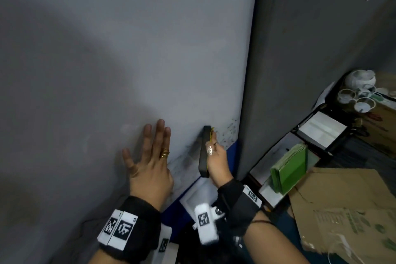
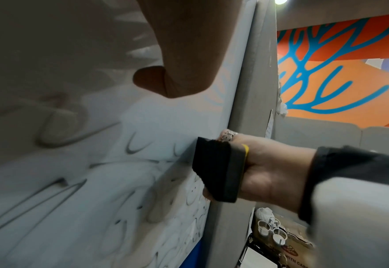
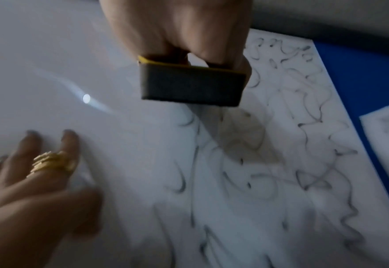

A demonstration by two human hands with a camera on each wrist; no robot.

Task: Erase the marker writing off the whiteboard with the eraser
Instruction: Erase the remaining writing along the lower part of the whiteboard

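The whiteboard [image 1: 128, 49] stands upright and fills most of the head view. Smeared grey marker writing [image 3: 292, 163] covers its lower right corner [image 1: 229, 133]. My right hand [image 1: 216, 156] grips a dark eraser [image 1: 204, 152] with a yellow back, its felt face against the board by the writing [image 2: 124, 190]. The eraser [image 3: 192, 85] shows from behind in the right wrist view and edge-on [image 2: 218, 170] in the left wrist view. My left hand [image 1: 150, 156] lies flat on the board with fingers spread, left of the eraser; it wears a gold ring [image 3: 51, 161].
A grey partition [image 1: 310, 60] rises right of the board. Below right lie cardboard [image 1: 342, 210], a green booklet stack [image 1: 289, 167], black trays [image 1: 317, 128] and white plastic rings [image 1: 355, 96]. A blue surface [image 3: 361, 76] and a white foam piece [image 1: 199, 193] sit under the board's corner.
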